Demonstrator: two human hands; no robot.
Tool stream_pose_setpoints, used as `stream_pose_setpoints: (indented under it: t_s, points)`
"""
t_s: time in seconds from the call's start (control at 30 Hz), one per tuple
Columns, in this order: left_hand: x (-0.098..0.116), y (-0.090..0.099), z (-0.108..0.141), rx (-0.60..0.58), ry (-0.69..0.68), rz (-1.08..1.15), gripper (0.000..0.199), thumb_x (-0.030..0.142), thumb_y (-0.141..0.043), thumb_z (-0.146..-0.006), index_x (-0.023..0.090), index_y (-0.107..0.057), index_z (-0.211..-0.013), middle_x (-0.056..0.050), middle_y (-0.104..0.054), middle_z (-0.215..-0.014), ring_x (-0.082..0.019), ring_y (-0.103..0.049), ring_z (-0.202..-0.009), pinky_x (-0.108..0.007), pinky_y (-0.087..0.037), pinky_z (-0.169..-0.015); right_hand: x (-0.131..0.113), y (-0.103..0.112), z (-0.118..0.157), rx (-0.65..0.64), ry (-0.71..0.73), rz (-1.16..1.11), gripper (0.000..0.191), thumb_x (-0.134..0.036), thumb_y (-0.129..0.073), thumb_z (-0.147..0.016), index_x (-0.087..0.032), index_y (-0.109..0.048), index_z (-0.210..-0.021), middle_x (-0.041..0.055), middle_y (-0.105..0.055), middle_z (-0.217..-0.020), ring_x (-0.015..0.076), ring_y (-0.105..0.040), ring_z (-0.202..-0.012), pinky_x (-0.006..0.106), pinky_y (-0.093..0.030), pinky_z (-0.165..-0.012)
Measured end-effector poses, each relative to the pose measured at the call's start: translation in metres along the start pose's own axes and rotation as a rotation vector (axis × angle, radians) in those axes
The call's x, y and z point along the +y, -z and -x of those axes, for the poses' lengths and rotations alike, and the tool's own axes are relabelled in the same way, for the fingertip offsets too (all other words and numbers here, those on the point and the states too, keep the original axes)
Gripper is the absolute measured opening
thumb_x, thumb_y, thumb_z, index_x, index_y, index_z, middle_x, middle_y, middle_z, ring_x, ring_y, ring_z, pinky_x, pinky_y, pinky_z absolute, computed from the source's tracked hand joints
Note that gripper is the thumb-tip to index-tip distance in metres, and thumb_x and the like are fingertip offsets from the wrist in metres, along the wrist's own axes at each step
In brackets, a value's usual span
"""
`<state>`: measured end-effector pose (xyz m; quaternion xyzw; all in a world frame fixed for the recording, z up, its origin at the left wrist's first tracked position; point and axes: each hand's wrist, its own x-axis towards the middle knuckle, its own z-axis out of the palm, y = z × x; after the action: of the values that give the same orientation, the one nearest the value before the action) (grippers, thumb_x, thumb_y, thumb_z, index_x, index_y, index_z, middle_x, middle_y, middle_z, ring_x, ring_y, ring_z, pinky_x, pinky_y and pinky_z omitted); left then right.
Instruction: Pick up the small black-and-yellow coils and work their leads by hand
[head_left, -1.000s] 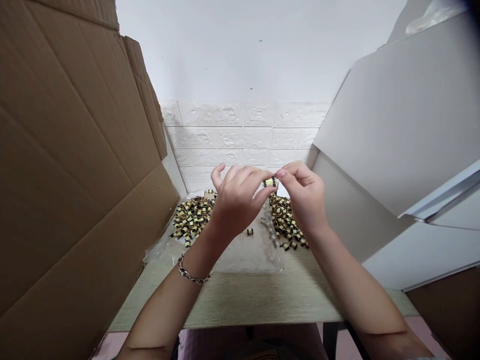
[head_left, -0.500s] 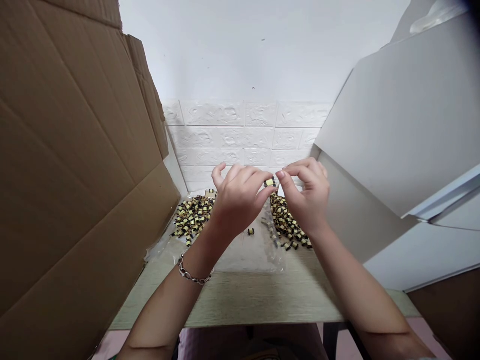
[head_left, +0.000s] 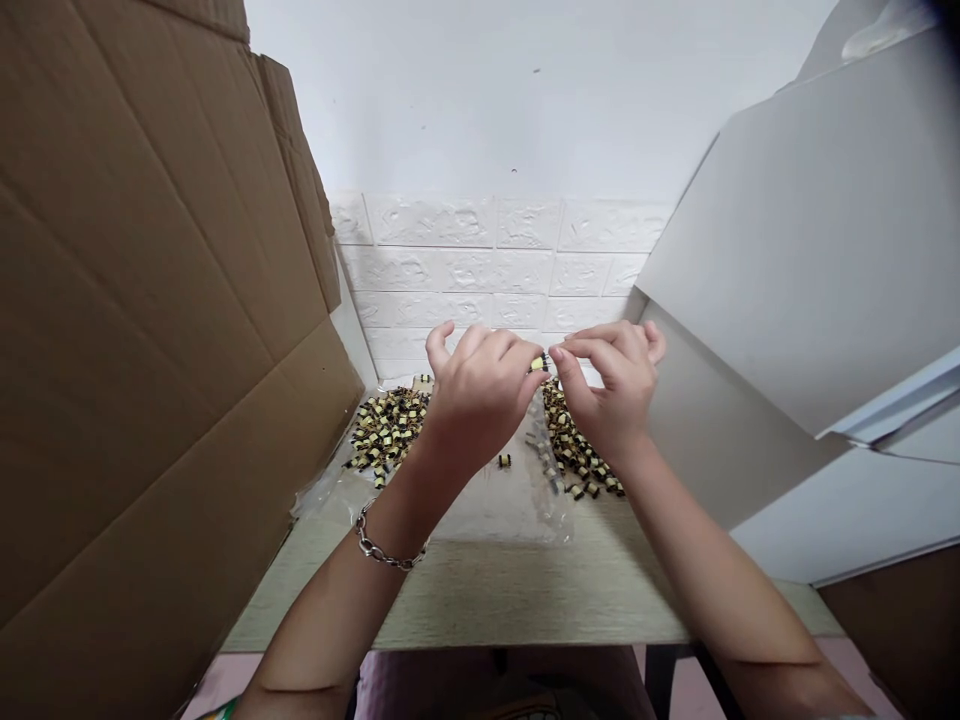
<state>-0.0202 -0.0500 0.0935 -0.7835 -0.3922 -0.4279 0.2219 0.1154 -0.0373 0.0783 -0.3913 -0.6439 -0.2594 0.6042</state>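
Left hand (head_left: 484,392): thumb and forefinger pinch a yellow-taped coil bobbin (head_left: 537,364) above the tabletop (head_left: 525,600), toward its far edge. Right hand (head_left: 609,390): narrow grip just beside it; cannot tell whether it holds anything. Bobbin likely light, stiff, delicate at its ends; best held by the taped middle. Long axis roughly parallel to the near edge, black end facing right.
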Motion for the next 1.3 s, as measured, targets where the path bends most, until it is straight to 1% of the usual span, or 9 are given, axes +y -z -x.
stream_pose_setpoints:
  t_s: [0.37,0.5,0.67,0.8,0.97,1.03,1.13,1.23,1.3]
  points:
    - [-0.006,-0.007,0.0,0.011,-0.039,-0.054,0.017,0.032,-0.043,-0.08,0.021,-0.056,-0.076,-0.001,-0.06,-0.075,-0.017,-0.049,-0.077,-0.044,-0.019,-0.09,0.007,-0.008,0.006,0.003,0.145,-0.046,0.006,-0.025,-0.057,-0.072,-0.027,-0.058,-0.067,-0.0045,-0.059,-0.067,0.0118,-0.052,-0.067,0.042,-0.022,-0.091]
    - [-0.01,-0.014,0.0,0.014,-0.054,-0.056,0.016,0.031,-0.044,-0.079,0.021,-0.056,-0.076,-0.002,-0.061,-0.074,-0.017,-0.049,-0.077,-0.044,-0.019,-0.089,0.013,-0.008,0.006,-0.043,0.244,-0.021,0.005,-0.022,-0.058,-0.071,-0.027,-0.058,-0.071,-0.0027,-0.06,-0.069,0.0128,-0.052,-0.066,0.036,-0.034,-0.079]
    - [-0.015,-0.018,0.0,-0.041,-0.051,-0.05,0.015,0.031,-0.046,-0.077,0.022,-0.058,-0.077,-0.002,-0.061,-0.076,-0.018,-0.049,-0.078,-0.044,-0.019,-0.089,0.016,-0.013,0.008,-0.084,0.376,-0.066,0.01,-0.019,-0.055,-0.072,-0.026,-0.058,-0.078,-0.0004,-0.062,-0.074,0.0137,-0.05,-0.068,0.032,-0.036,-0.067]
    - [-0.018,-0.019,-0.001,-0.058,-0.022,-0.03,0.013,0.03,-0.047,-0.076,0.023,-0.058,-0.078,-0.002,-0.061,-0.076,-0.019,-0.049,-0.08,-0.045,-0.02,-0.089,0.01,-0.012,0.009,-0.079,0.409,0.003,0.008,-0.02,-0.056,-0.072,-0.027,-0.058,-0.076,-0.0014,-0.063,-0.074,0.0133,-0.051,-0.067,0.031,-0.037,-0.066]
    - [-0.02,-0.021,-0.002,0.009,0.103,-0.006,0.012,0.029,-0.049,-0.076,0.023,-0.059,-0.079,-0.004,-0.062,-0.08,-0.021,-0.05,-0.084,-0.047,-0.018,-0.09,-0.004,0.006,0.004,-0.057,0.378,-0.08,0.009,-0.023,-0.059,-0.071,-0.03,-0.058,-0.077,-0.0029,-0.062,-0.075,0.0114,-0.052,-0.065,0.033,-0.04,-0.072]
    - [-0.02,-0.022,-0.004,0.006,0.184,0.121,0.013,0.032,-0.052,-0.074,0.023,-0.06,-0.078,-0.003,-0.063,-0.082,-0.021,-0.05,-0.087,-0.048,-0.019,-0.091,-0.005,0.014,0.0,0.03,0.284,-0.17,0.012,-0.022,-0.06,-0.07,-0.03,-0.058,-0.079,-0.0025,-0.061,-0.074,0.0121,-0.053,-0.068,0.033,-0.041,-0.072]
    - [-0.02,-0.023,-0.007,-0.152,0.327,0.602,0.023,0.039,-0.059,-0.067,0.02,-0.061,-0.08,-0.003,-0.063,-0.083,-0.018,-0.053,-0.083,-0.039,-0.033,-0.083,0.0,0.02,-0.007,0.135,0.013,-0.331,0.007,-0.024,-0.053,-0.076,-0.027,-0.059,-0.079,-0.001,-0.058,-0.072,0.0131,-0.054,-0.07,0.032,-0.042,-0.067]
    - [-0.019,-0.021,-0.01,-0.346,0.439,1.182,0.032,0.041,-0.062,-0.062,0.017,-0.061,-0.084,-0.005,-0.063,-0.086,-0.013,-0.055,-0.076,-0.03,-0.04,-0.072,0.006,0.019,-0.012,0.07,-0.246,-0.491,0.017,-0.031,-0.042,-0.082,-0.024,-0.058,-0.084,0.0001,-0.057,-0.071,0.0126,-0.054,-0.067,0.029,-0.043,-0.061]
    - [-0.017,-0.018,-0.01,-0.4,0.488,1.432,0.031,0.04,-0.063,-0.061,0.017,-0.061,-0.083,-0.005,-0.063,-0.088,-0.011,-0.055,-0.075,-0.028,-0.041,-0.071,0.007,0.019,-0.013,-0.026,-0.305,-0.542,0.018,-0.033,-0.043,-0.081,-0.024,-0.057,-0.088,0.0003,-0.057,-0.073,0.0122,-0.054,-0.068,0.028,-0.044,-0.061]
